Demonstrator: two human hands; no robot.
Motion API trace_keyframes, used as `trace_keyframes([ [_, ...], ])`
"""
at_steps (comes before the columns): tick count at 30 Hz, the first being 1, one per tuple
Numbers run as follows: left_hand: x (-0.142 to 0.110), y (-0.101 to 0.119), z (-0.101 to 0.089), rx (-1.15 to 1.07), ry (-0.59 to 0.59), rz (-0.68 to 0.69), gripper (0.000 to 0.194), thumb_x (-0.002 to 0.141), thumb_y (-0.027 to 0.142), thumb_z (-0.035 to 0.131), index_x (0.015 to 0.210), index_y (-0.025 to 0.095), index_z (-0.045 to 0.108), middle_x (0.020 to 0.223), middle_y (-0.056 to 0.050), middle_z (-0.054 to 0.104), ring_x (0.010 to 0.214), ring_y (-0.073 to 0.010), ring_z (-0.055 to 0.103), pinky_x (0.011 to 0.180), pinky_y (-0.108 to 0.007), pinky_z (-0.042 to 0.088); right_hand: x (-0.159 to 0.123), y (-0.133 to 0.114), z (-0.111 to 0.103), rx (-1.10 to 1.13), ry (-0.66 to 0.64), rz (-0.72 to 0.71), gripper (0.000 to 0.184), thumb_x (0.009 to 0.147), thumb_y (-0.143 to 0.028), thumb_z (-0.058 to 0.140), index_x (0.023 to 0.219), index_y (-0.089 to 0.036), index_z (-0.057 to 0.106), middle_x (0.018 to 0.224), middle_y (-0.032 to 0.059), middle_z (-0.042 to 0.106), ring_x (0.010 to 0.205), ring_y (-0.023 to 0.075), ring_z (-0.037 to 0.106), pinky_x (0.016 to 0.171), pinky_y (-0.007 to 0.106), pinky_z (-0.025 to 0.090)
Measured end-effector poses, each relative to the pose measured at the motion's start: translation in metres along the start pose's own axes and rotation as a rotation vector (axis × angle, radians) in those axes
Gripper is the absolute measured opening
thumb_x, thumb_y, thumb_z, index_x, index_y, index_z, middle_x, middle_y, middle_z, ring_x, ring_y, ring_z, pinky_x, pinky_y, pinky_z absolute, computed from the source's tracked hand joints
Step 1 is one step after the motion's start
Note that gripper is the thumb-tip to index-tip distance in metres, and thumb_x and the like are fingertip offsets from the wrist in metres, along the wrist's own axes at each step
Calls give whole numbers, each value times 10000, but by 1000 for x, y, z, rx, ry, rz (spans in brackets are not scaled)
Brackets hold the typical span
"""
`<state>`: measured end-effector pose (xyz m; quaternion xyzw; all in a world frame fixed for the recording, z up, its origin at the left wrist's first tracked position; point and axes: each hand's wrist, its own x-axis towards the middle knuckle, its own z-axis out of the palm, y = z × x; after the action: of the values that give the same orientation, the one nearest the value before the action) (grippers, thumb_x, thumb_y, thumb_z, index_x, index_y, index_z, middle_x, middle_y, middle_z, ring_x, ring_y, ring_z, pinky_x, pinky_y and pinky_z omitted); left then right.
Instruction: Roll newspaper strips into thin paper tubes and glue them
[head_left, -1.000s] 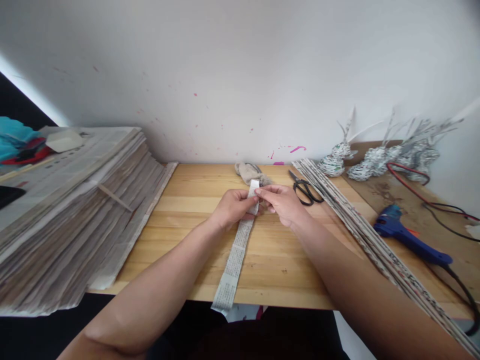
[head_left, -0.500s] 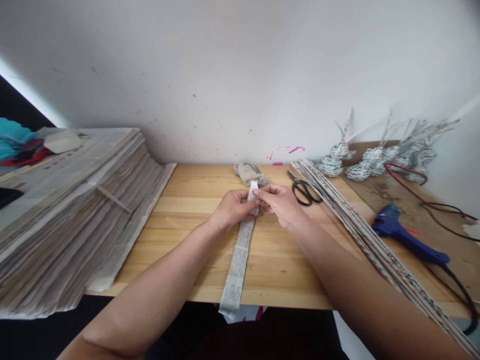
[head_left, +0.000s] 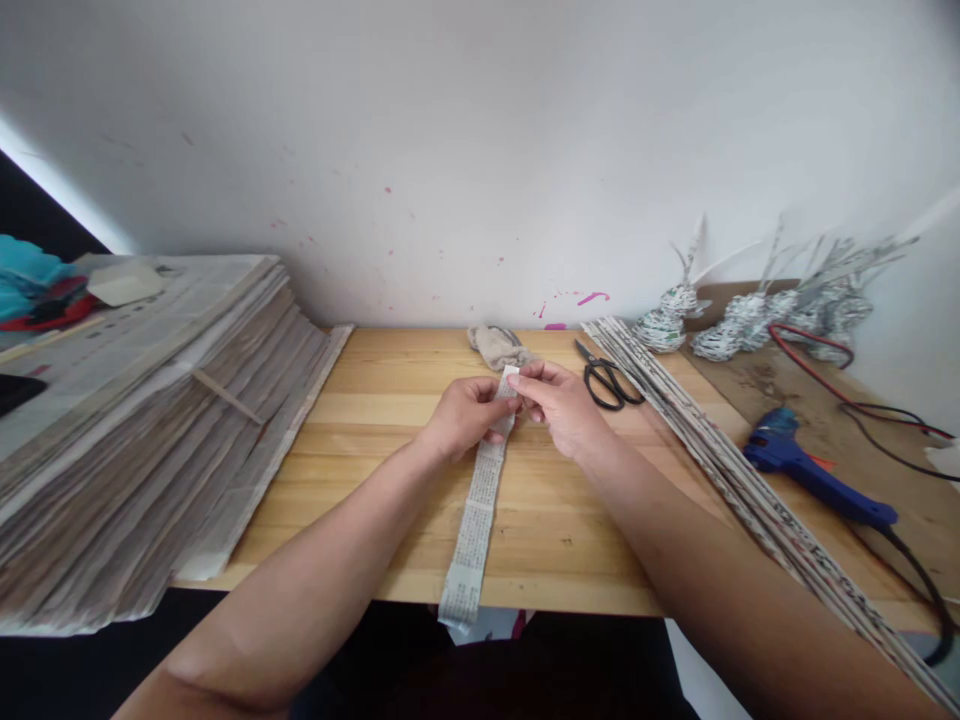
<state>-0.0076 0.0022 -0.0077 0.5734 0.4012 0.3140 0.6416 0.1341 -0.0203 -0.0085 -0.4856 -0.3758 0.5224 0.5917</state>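
Observation:
A long strip of printed newspaper [head_left: 478, 505] runs from my fingers toward me, its near end hanging just over the table's front edge. My left hand [head_left: 469, 412] pinches the strip from the left, thumb on top, a little below its far end. At that far end my right hand [head_left: 559, 400] grips the right edge between thumb and fingers. Some of the fingertips are hidden behind the paper. Just beyond the hands lies a crumpled greyish-beige cloth [head_left: 496, 347]. Black-handled scissors [head_left: 609, 385] rest to the right of my right hand.
Tall stacked newspapers [head_left: 172, 430] fill the left side. On the right, a bundle of thin paper rods [head_left: 720, 455] slants across the wooden table [head_left: 352, 480]. Beyond it are a blue glue gun [head_left: 825, 480] with its cable and several woven paper figures [head_left: 667, 318] against the wall.
Both hands stay at nearly the same place on the strip, with my right fingers shifted slightly at its far end. The strip lies a little differently; the surroundings have not moved.

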Motion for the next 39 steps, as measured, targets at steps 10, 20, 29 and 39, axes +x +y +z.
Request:
trace_keyframes([
  [10, 1, 3, -3, -188, -56, -119, 349, 611, 357, 852, 802, 116, 687, 706, -48, 679, 662, -141, 656, 638, -256, 545, 3, -15, -18, -256, -154, 0, 386, 687, -534, 749, 806, -167, 737, 568, -22, 523, 503, 85, 410, 426, 236, 250],
  [20, 2, 0, 2, -124, 15, -59, 368, 617, 406, 835, 798, 115, 702, 717, -49, 682, 662, -139, 643, 628, -254, 542, 0, -9, -9, -238, -70, -9, 260, 641, -418, 778, 707, -172, 727, 573, -4, 588, 518, 98, 442, 463, 248, 289],
  [29, 1, -2, 8, -53, 76, 32, 313, 672, 427, 782, 760, 137, 708, 741, -40, 684, 667, -133, 629, 649, -266, 558, -1, -6, -1, -62, -17, 58, 290, 564, -383, 838, 634, -162, 665, 544, -13, 570, 483, 82, 431, 427, 238, 264],
  [39, -3, -2, 8, 87, 63, 97, 239, 750, 379, 713, 766, 141, 691, 747, -35, 683, 661, -131, 618, 624, -236, 535, 0, -2, -3, -44, -10, 72, 320, 570, -397, 843, 620, -174, 619, 528, -26, 547, 454, 73, 387, 403, 234, 192],
])
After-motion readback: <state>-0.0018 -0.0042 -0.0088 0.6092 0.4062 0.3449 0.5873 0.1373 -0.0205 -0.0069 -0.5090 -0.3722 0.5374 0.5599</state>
